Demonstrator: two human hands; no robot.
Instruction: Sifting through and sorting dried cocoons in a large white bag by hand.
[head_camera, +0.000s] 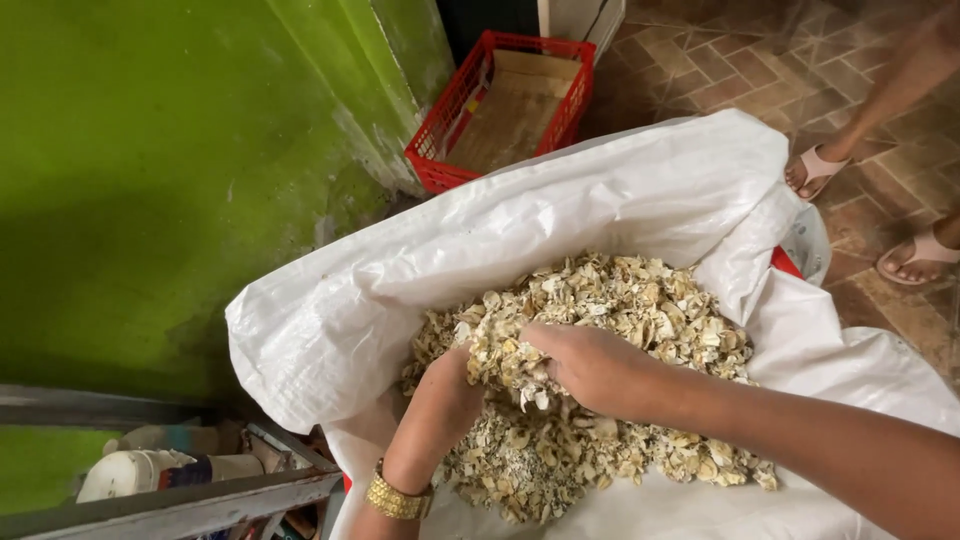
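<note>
Both hands (530, 375) mid-sack (640, 190), chips (640, 310) heaped

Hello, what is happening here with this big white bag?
A person has both hands in an open white sack of pale dried flakes. The left hand, gold bracelet on its wrist, and the right hand lift a heap together. A red crate stands behind; another person's sandalled feet are nearby.
</note>
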